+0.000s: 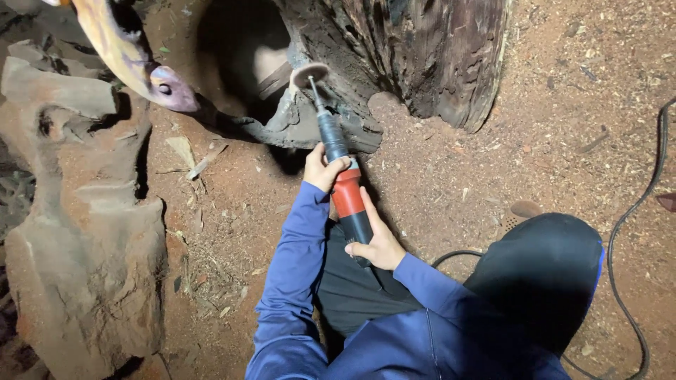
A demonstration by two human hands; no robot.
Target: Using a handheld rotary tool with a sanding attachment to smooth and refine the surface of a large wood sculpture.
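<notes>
The right hand (380, 243) is closed round the rear of a red and black grinder (345, 190). Further forward, the left hand (322, 167) grips its neck. Beyond both, the shaft's small disc (310, 72) meets the hollow log (394, 56).

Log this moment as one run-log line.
left hand: grips front of red-and-black corded power grinder | right hand: holds rear | round sanding disc: at dark hollow wooden log

Left hand (322, 169) grips front of red-black straight grinder (346, 193); right hand (377, 243) holds rear. Sanding disc (310, 72) against hollowed log (422, 49). Black cable (634, 211) on sawdust-covered ground (232, 211).
</notes>
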